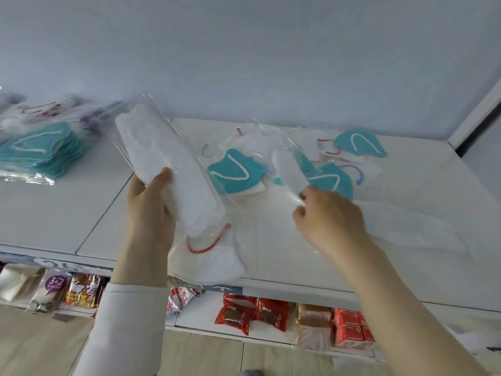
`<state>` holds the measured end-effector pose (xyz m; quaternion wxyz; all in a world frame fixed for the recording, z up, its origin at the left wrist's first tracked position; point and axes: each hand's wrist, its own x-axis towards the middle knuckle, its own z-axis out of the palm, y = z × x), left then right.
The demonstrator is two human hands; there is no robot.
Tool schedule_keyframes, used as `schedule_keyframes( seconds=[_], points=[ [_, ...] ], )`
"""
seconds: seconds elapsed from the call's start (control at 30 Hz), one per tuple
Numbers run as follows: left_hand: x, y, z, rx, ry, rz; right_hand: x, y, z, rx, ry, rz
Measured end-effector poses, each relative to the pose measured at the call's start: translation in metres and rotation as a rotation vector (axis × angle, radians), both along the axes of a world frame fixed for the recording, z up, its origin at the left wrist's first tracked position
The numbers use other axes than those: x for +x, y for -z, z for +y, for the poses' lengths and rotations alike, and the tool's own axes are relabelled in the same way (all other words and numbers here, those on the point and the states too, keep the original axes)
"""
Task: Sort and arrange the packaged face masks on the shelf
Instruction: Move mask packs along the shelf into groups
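My left hand (150,210) grips a stack of white masks in clear wrappers (165,164), held tilted above the white shelf (89,213). My right hand (329,221) pinches the near end of another clear-wrapped white mask (288,165) lifted off the shelf. Loose packaged masks lie scattered behind: teal ones (235,169) (359,143) (330,180) and white ones with red or blue ear loops. A white mask with a red loop (208,256) lies at the front edge, and a plain white one (406,229) lies right of my right hand.
A sorted pile of teal masks (40,150) sits at the left of the shelf, with purple-looped packs (54,109) behind it. The back wall rises behind. Snack packets (252,316) fill the lower shelf below the front edge.
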<state>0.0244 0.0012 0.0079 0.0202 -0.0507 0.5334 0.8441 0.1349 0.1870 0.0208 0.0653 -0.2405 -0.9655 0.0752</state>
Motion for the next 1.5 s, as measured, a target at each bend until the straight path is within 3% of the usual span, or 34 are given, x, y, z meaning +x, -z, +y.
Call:
schedule_keyframes(
  seconds=[0.1, 0.23, 0.33, 0.43, 0.5, 0.63, 0.73, 0.8, 0.87, 1.03, 1.13, 1.27, 1.4, 1.5],
  points=[
    [0.002, 0.002, 0.004, 0.003, 0.009, -0.015, 0.016, -0.011, 0.032, -0.319, 0.088, 0.191],
    [0.018, 0.008, 0.034, 0.005, 0.128, -0.056, 0.049, -0.016, 0.057, -1.034, 0.109, 0.531],
    [0.036, 0.012, 0.068, -0.024, 0.281, -0.060, 0.063, -0.013, 0.059, -1.560, 0.096, 0.564],
    [0.054, 0.012, 0.100, 0.042, 0.442, -0.111, 0.063, -0.011, 0.056, -1.791, 0.143, 0.566],
    [0.063, 0.010, 0.114, 0.090, 0.538, -0.139, 0.063, -0.005, 0.053, -1.724, 0.151, 0.516],
    [0.072, 0.010, 0.130, -0.061, 0.589, -0.025, 0.064, 0.006, 0.055, -1.295, 0.130, 0.450],
    [0.064, 0.013, 0.129, -0.116, 0.527, -0.040, 0.074, 0.017, 0.091, -0.713, 0.189, 0.407],
    [0.055, 0.014, 0.124, -0.123, 0.489, -0.043, 0.086, 0.026, 0.120, -0.392, 0.226, 0.173],
    [0.047, 0.015, 0.119, -0.131, 0.468, -0.026, 0.096, 0.032, 0.136, -0.345, 0.221, 0.011],
    [0.034, 0.022, 0.112, -0.155, 0.432, -0.027, 0.102, 0.035, 0.147, -0.174, 0.264, -0.003],
    [0.033, 0.024, 0.110, -0.165, 0.420, -0.032, 0.106, 0.028, 0.150, -0.239, 0.292, 0.001],
    [0.038, 0.026, 0.114, -0.169, 0.440, -0.034, 0.112, 0.006, 0.144, -0.574, 0.284, 0.305],
    [0.054, 0.023, 0.128, -0.143, 0.524, -0.014, 0.101, -0.011, 0.118, -1.060, 0.200, 0.641],
    [0.068, 0.020, 0.139, -0.082, 0.591, 0.026, 0.077, 0.002, 0.096, -1.125, 0.167, 0.688]
  ],
)
